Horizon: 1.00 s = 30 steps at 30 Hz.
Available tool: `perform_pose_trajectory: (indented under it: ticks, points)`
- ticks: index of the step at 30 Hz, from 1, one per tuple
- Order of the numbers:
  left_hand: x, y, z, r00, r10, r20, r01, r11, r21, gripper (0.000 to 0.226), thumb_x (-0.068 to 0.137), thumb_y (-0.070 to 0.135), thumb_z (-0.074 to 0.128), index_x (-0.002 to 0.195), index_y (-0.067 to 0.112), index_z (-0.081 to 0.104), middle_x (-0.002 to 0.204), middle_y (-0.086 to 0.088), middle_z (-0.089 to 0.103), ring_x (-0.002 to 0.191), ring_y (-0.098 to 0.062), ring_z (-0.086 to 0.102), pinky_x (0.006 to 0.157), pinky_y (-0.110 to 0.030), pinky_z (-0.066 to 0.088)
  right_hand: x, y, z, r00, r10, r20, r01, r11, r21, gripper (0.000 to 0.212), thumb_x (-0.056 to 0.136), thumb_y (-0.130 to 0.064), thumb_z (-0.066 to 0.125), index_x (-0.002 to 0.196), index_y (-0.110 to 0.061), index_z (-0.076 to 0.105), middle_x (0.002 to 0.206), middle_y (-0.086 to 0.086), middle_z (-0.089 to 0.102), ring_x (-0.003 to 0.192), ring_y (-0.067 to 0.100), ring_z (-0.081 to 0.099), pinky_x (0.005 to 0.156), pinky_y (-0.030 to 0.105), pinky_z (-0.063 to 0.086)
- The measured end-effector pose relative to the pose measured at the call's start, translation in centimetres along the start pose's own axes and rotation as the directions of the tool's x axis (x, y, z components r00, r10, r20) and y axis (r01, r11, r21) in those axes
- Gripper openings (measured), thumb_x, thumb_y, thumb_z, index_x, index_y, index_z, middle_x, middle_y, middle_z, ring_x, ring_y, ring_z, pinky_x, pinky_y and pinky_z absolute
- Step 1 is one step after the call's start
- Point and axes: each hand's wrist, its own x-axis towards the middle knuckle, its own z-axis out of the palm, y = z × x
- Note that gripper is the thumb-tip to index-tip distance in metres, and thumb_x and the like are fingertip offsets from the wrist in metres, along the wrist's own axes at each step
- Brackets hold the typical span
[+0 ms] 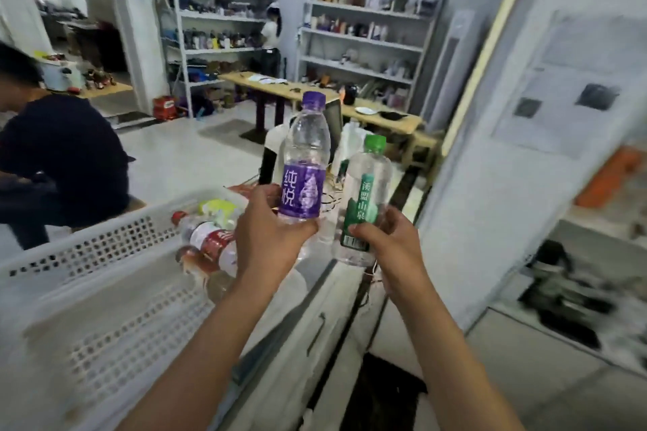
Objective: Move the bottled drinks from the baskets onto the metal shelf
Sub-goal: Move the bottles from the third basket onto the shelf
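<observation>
Left hand [269,238] gripping purple bottle [304,168], right hand [388,238] green bottle [364,203]

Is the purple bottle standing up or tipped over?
Upright: the purple-label bottle has its cap on top, gripped near its base by the left hand.

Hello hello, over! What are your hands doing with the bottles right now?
Left hand grips purple-label bottle, upright. Right hand grips green-label bottle, upright. More bottles lie in white basket. Nothing blocking the hands.

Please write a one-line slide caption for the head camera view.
Left hand holds purple-label bottle, right hand holds green-label bottle, beside white basket.
</observation>
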Motion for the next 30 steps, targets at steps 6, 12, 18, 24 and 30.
perform_pose_trajectory:
  ticks: [6,12,18,24,30]
  points:
    - [-6.0,4.6,8.2,0.959,0.117,0.260,-0.081,0.986,-0.145,0.061,0.048,0.039,0.090,0.095,0.045,0.052,0.085,0.040,0.060,0.077,0.018,0.058,0.066,-0.022,0.046,-5.2,-3.1,-10.8,0.969,-0.062,-0.239,0.052,0.998,-0.047,0.050,0.058,-0.018,0.079,0.106,-0.014,0.066,0.095,0.008,0.077,0.089,0.029,0.074,0.073,0.035,0.061]
    - [-14.9,10.1,14.8,0.869,0.249,0.428,-0.157,0.958,-0.239,0.062,0.048,0.042,0.088,0.099,0.041,0.053,0.081,0.032,0.062,0.077,0.021,0.056,0.061,-0.016,0.041,-12.9,-5.3,-21.5,0.878,-0.122,-0.464,0.088,0.992,-0.094,0.051,0.061,-0.015,0.078,0.110,-0.012,0.065,0.097,0.005,0.077,0.090,0.025,0.074,0.076,0.034,0.060]
    - [-27.8,16.2,19.9,0.696,0.385,0.606,-0.200,0.915,-0.351,0.061,0.051,0.038,0.089,0.101,0.036,0.054,0.083,0.027,0.062,0.078,0.012,0.058,0.066,-0.021,0.048,-25.3,-8.3,-31.7,0.720,-0.204,-0.664,0.078,0.974,-0.215,0.052,0.059,-0.015,0.078,0.110,-0.009,0.066,0.093,0.003,0.078,0.085,0.018,0.075,0.066,0.022,0.056]
    - [-41.6,22.4,23.0,0.473,0.517,0.713,-0.196,0.851,-0.487,0.067,0.052,0.034,0.092,0.109,0.026,0.058,0.096,0.014,0.069,0.086,-0.007,0.067,0.079,-0.037,0.056,-38.7,-11.5,-39.7,0.525,-0.271,-0.807,0.026,0.952,-0.304,0.047,0.060,-0.018,0.079,0.105,-0.015,0.066,0.092,-0.002,0.078,0.085,0.015,0.075,0.068,0.022,0.056]
    - [-54.4,28.7,24.1,0.339,0.609,0.718,-0.159,0.789,-0.594,0.073,0.048,0.042,0.092,0.109,0.028,0.055,0.090,0.020,0.063,0.085,-0.007,0.066,0.078,-0.032,0.054,-51.9,-14.7,-45.6,0.339,-0.308,-0.889,-0.062,0.935,-0.348,0.049,0.062,-0.015,0.081,0.108,-0.014,0.064,0.094,0.002,0.078,0.086,0.020,0.075,0.077,0.034,0.060]
